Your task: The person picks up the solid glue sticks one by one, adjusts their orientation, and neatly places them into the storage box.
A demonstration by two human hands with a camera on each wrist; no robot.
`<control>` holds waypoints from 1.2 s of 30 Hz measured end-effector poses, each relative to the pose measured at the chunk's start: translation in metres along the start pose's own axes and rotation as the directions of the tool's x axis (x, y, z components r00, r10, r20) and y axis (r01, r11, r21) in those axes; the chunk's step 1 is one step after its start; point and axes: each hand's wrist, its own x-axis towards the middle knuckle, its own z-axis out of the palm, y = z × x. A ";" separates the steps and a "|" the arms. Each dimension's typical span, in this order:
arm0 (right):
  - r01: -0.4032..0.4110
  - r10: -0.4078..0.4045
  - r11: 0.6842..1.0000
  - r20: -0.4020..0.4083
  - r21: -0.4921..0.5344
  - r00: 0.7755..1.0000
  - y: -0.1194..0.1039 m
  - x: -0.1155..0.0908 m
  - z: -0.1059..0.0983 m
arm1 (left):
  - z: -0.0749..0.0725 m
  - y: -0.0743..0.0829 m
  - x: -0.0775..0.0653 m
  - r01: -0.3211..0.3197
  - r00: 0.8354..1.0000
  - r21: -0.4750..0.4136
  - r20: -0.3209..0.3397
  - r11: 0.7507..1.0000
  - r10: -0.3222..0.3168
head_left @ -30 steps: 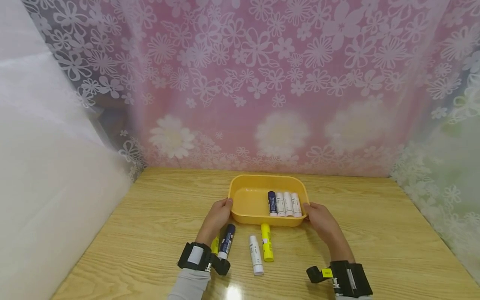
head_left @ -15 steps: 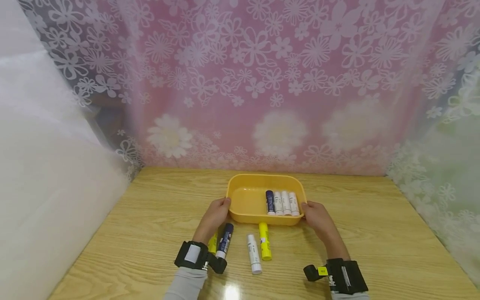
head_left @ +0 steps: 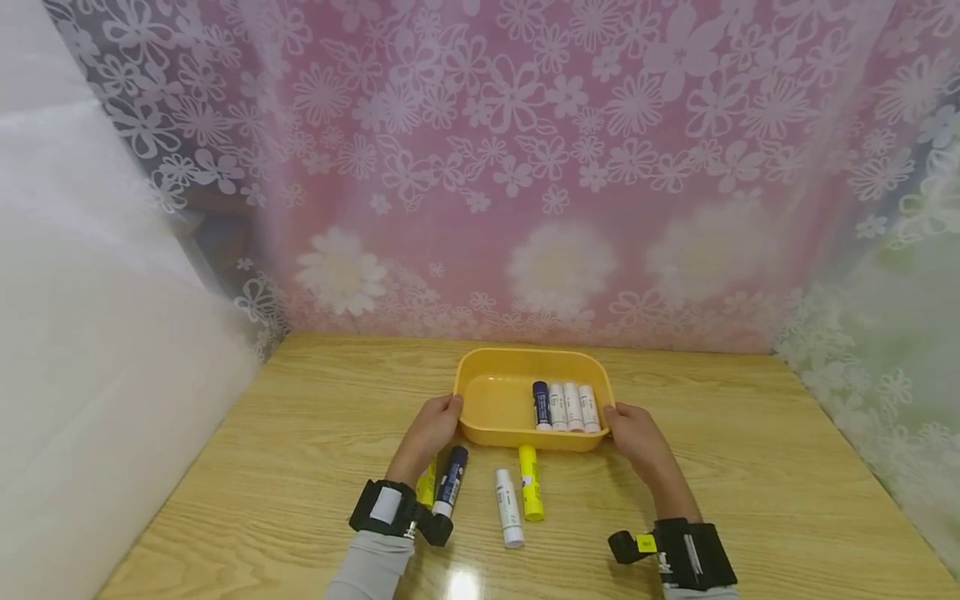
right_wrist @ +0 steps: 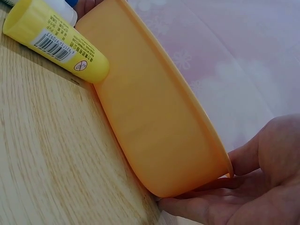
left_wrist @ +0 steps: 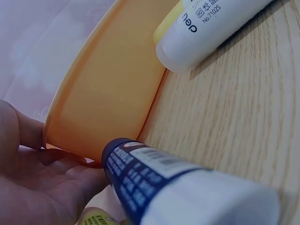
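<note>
A yellow-orange plastic tray (head_left: 495, 437) rests on the wooden table, held at both ends. My left hand (head_left: 431, 429) grips its left end, thumb on the rim and fingers beneath, as the left wrist view shows. At the right end my right hand (head_left: 636, 432) pinches the rim between thumb and fingers. Inside, on the right side, lie a dark blue glue stick (head_left: 542, 406) and several white glue sticks (head_left: 573, 407) in a row. In front of the tray lie a yellow glue stick (head_left: 531, 483), a white glue stick (head_left: 508, 508) and a dark blue-and-white glue stick (head_left: 451, 482).
Another yellow glue stick (head_left: 427, 483) lies partly hidden beside the left wrist. A pink flowered curtain (head_left: 465, 208) hangs behind the table (head_left: 750, 467), and a white sheet (head_left: 112, 333) stands on the left. Both wrists carry black camera straps.
Both hands keep their hold on the tray, which stays in place. The whole view shifts only slightly; the glue sticks lie as before.
</note>
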 end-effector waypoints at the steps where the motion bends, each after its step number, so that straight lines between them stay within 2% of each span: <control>1: -0.002 0.002 1.000 0.000 0.001 1.000 0.000 0.000 0.000 | 0.000 0.000 0.000 0.001 1.000 -0.001 0.000 1.000 -0.001; 8: -0.009 0.009 1.000 -0.005 -0.007 1.000 0.001 0.000 0.001 | 0.001 0.001 0.000 0.011 1.000 0.013 -0.009 1.000 -0.011; 12: -0.014 0.014 1.000 -0.008 -0.011 1.000 0.002 0.000 0.001 | -0.002 0.003 0.001 0.030 1.000 0.071 -0.009 0.997 -0.030; 17: -0.007 0.007 1.000 -0.015 -0.015 1.000 0.002 0.000 0.001 | -0.008 0.008 0.004 0.047 0.998 0.114 0.034 0.992 -0.051; 24: -0.007 0.007 1.000 -0.026 -0.017 1.000 0.001 0.000 0.001 | -0.014 0.013 0.008 0.029 0.996 0.159 0.084 0.987 -0.043; 28: -0.006 0.006 1.000 -0.028 -0.016 1.000 0.000 0.000 0.001 | -0.015 0.015 0.008 0.034 0.994 0.149 0.100 0.988 -0.049; 36: -0.008 0.006 0.999 -0.056 -0.040 0.998 -0.001 -0.002 0.004 | -0.016 0.017 0.005 0.009 0.995 0.188 0.093 0.982 -0.027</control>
